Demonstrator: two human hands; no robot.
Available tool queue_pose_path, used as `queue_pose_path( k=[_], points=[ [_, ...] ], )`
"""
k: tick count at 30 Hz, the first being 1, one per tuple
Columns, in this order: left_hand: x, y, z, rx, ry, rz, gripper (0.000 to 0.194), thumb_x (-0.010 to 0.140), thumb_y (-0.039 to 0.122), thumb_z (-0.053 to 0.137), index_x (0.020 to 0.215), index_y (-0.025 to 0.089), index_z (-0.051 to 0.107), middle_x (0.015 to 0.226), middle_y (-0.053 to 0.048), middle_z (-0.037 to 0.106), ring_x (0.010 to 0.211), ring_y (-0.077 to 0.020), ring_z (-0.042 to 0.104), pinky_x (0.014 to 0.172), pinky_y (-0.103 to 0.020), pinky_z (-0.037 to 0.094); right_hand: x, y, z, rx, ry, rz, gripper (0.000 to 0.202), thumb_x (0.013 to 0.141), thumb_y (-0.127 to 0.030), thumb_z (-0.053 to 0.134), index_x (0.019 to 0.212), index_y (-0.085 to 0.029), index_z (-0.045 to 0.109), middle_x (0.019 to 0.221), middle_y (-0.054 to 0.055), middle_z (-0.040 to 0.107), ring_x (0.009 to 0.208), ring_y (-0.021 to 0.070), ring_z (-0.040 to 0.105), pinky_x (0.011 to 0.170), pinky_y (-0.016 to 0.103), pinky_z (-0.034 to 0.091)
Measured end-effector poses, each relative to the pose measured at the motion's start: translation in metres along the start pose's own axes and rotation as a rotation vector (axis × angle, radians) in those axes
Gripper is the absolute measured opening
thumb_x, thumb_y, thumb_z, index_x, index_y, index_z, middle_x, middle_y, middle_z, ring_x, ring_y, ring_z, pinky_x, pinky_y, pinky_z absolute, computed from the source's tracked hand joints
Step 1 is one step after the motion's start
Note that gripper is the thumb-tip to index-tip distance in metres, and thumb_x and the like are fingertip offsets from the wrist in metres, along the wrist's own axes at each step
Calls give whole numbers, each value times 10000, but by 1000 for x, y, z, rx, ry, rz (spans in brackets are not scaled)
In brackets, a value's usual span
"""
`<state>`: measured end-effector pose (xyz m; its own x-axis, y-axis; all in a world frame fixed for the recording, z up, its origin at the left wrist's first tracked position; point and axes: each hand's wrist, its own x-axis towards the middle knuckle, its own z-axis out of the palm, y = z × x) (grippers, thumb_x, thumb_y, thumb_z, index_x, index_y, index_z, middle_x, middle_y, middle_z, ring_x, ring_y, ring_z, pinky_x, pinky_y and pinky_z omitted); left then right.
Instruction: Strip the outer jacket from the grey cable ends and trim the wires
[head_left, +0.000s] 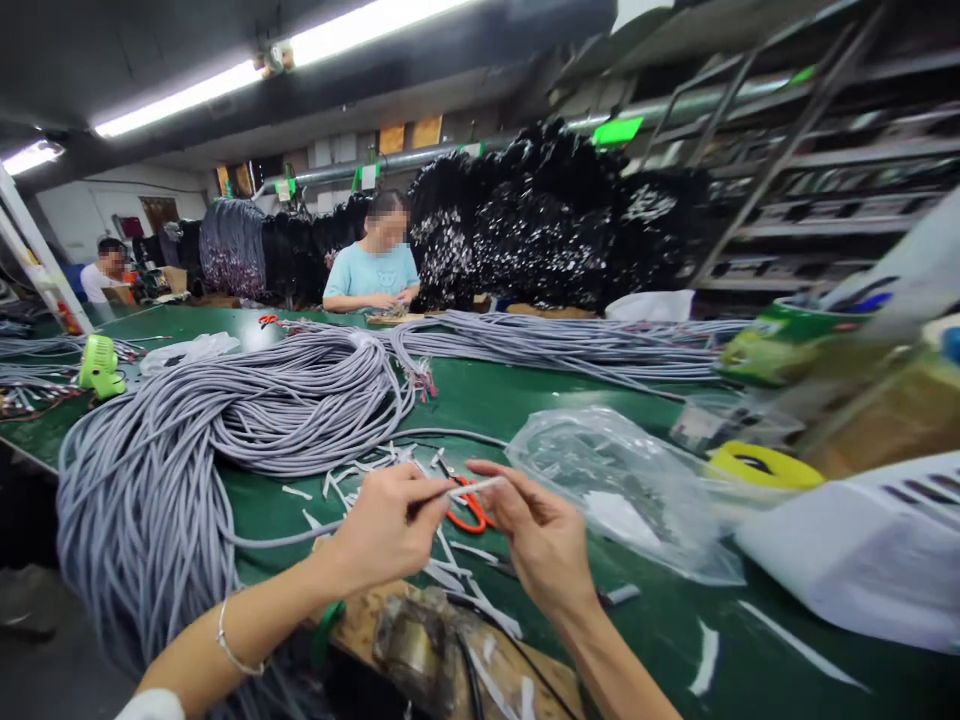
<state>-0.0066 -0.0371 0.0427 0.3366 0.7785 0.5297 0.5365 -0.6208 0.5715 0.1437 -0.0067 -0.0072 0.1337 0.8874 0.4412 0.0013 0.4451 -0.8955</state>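
My left hand (394, 520) is closed on the end part of a grey cable (289, 541), which runs from the large grey coil (300, 400) at the left. Between my two hands stretches a thin whitish strand (474, 487). The fingertips of my right hand (536, 525) pinch its other end. Orange-handled scissors (471, 512) lie on the green table just behind my hands. Below them is a wooden block (525, 665) with a metal fixture (414, 635) and white scraps on it.
A clear plastic bag (622, 490) lies right of my hands, with a yellow tape roll (765, 465) beyond it. White strips are scattered on the green table (645, 660). A person (373, 265) in light blue sits across the table. Another person (105, 272) is far left.
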Motion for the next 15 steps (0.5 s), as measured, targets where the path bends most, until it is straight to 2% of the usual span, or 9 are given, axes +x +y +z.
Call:
queue_pose_path(
  k=[2,5,8,11,15],
  points=[
    [3,-10,15,4,-28,-23,247,828,212,459,801,164,700,584,-18,551,535,-109,472,529,-219,356,1,-5,-4,-3,18,19,286,637,-444,640,696,-165,661,598,23,617,505,120,511,456,227,412],
    [3,-18,19,-31,-52,-77,268,821,235,465,716,154,698,545,-19,544,516,-111,453,523,-223,343,2,-7,-4,-16,-8,81,273,598,-432,676,634,-163,640,548,10,598,469,111,499,430,220,410],
    [2,-25,22,-187,-89,-191,219,786,236,501,769,143,699,609,-38,599,541,-117,477,514,-216,355,1,-6,2,-7,-61,134,307,616,-463,659,634,-161,609,505,-6,562,440,101,488,412,208,404],
    [-3,-32,30,-329,-106,-282,231,775,231,492,775,121,695,611,-41,588,540,-113,462,496,-209,350,-1,-4,8,-13,-114,167,335,623,-489,652,621,-161,583,517,0,567,458,107,513,429,208,423],
    [-7,-38,35,-347,-92,-344,256,773,238,484,763,90,693,565,-30,532,510,-104,415,461,-209,324,-2,0,11,-21,-156,210,328,622,-471,660,627,-156,567,540,-1,564,463,100,521,432,198,434]
  ],
)
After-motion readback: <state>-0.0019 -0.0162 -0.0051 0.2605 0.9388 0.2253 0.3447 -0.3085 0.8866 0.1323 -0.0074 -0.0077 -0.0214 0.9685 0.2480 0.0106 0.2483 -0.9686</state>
